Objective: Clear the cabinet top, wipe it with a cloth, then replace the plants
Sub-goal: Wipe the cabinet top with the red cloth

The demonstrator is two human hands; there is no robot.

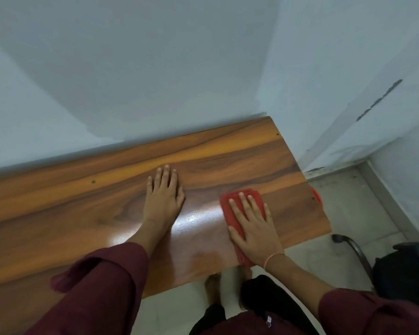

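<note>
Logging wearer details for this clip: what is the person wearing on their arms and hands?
Both hands, left hand and right hand, are bare, without gloves. Loose maroon sleeves cover both arms and end short of the wrists. A thin pale bangle circles the right wrist; the left wrist shows nothing.

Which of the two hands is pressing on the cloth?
The right hand, flat on the red cloth; the left hand rests bare on the wooden cabinet top.
</note>
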